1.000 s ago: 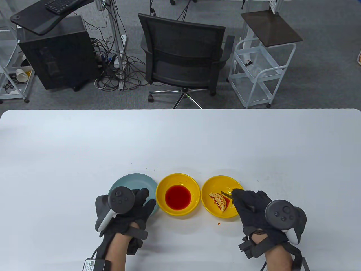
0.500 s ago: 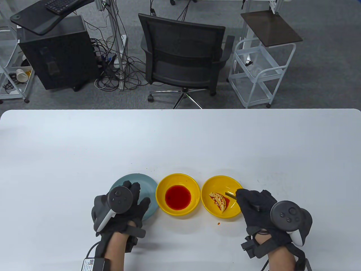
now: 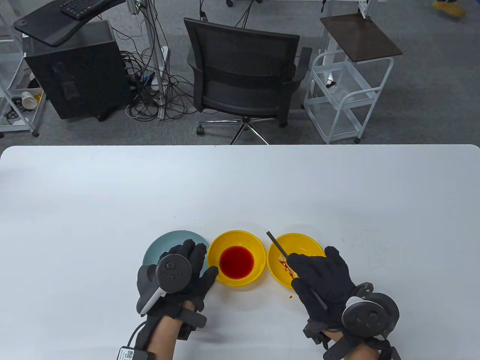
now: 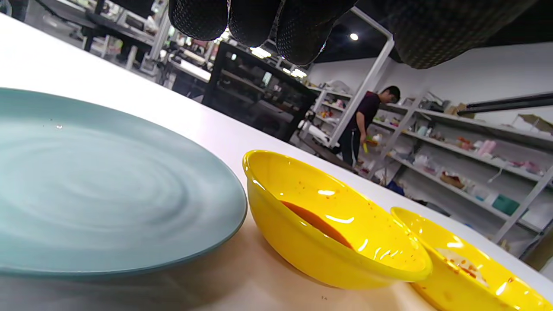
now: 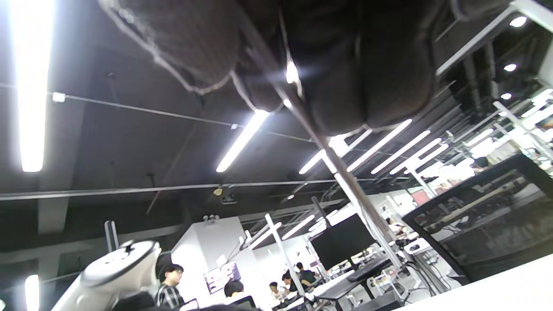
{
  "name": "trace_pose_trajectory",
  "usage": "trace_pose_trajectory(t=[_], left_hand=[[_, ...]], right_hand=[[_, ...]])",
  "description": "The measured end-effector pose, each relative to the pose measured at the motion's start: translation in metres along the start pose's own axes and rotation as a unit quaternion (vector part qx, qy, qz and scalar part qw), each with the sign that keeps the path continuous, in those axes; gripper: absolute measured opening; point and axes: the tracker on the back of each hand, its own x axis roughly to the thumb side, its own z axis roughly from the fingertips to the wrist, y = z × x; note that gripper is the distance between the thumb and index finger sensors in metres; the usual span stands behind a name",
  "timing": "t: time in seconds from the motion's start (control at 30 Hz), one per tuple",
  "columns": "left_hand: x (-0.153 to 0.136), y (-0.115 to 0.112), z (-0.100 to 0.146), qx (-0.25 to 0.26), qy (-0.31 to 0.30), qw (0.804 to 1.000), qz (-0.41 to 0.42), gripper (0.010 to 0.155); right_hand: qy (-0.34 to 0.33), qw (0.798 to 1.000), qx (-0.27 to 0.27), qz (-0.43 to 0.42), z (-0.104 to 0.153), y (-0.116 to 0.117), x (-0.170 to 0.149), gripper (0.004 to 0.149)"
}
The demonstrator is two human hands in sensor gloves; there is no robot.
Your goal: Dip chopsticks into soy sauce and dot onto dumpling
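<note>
Now gripping the chopsticks (image 3: 296,272) in the right hand (image 3: 322,285), fingers (image 3: 305,264) closed round the dark shafts, tips poking out beyond the fingertips toward the gap between the two yellow bowls, raised over the near-left rim of the right-hand bowl (image 3: 300,242). Just under and ahead of those fingers, partly hidden by them, the dumpling (image 3: 282,259) streaked with red, lying in that bowl. Off to the left of the right-hand fingers, the sauce bowl (image 3: 236,257) with a pool of red soy sauce (image 3: 236,261) at its bottom, sitting on the white desk (image 3: 240,187). Resting over the near-right part of the blue-grey plate (image 3: 165,242), the left hand (image 3: 183,275), fingers (image 3: 191,253) loosely spread and flat, holding nothing, thumb reaching toward the sauce bowl's rim. Seen from the left wrist, fingertips (image 4: 250,19) hanging above the plate (image 4: 108,181), with the sauce bowl (image 4: 328,229) right beside it. Seen from the right wrist, a thin shaft (image 5: 345,177) running out from between the gloved fingers (image 5: 345,65).
</note>
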Motion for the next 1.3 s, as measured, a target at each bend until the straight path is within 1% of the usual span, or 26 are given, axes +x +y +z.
trace_pose_trajectory(t=[0.07, 0.2, 0.27, 0.43, 0.57, 0.77, 0.9, 1.1, 1.2, 1.3], left_hand=[[-0.002, -0.001, -0.001, -0.005, 0.004, 1.0, -0.007, 0.077], [-0.008, -0.002, -0.003, -0.011, 0.014, 1.0, -0.005, 0.076], [-0.011, -0.001, -0.003, -0.011, 0.018, 1.0, -0.001, 0.076], [-0.014, -0.003, -0.005, -0.016, 0.026, 1.0, 0.001, 0.076], [-0.014, -0.003, -0.005, -0.022, 0.027, 0.999, 0.001, 0.076], [-0.016, -0.002, -0.004, -0.024, 0.031, 0.999, 0.005, 0.076], [-0.018, -0.001, -0.005, -0.025, 0.032, 0.999, 0.009, 0.076], [-0.018, -0.002, -0.005, -0.025, 0.03, 0.999, 0.012, 0.076], [-0.019, -0.002, -0.006, -0.029, 0.032, 0.999, 0.015, 0.076], [-0.02, -0.002, -0.005, -0.03, 0.034, 0.999, 0.015, 0.076]], right_hand=[[-0.011, 1.0, 0.009, 0.009, -0.001, 0.005, 0.002, 0.049], [-0.012, 1.0, 0.024, 0.016, -0.001, 0.013, 0.004, 0.048], [-0.006, 0.999, 0.04, 0.018, -0.001, 0.019, 0.004, 0.049], [0.005, 0.995, 0.096, 0.01, 0.0, 0.044, -0.002, 0.048], [-0.002, 0.99, 0.139, 0.032, 0.003, 0.068, -0.001, 0.047], [-0.006, 0.983, 0.174, 0.051, 0.006, 0.089, 0.001, 0.047], [-0.002, 0.98, 0.191, 0.055, 0.008, 0.096, 0.0, 0.047], [0.011, 0.978, 0.201, 0.05, 0.008, 0.097, -0.002, 0.048], [0.034, 0.973, 0.225, 0.024, 0.009, 0.099, -0.006, 0.051], [0.042, 0.97, 0.24, 0.016, 0.01, 0.101, -0.007, 0.054]])
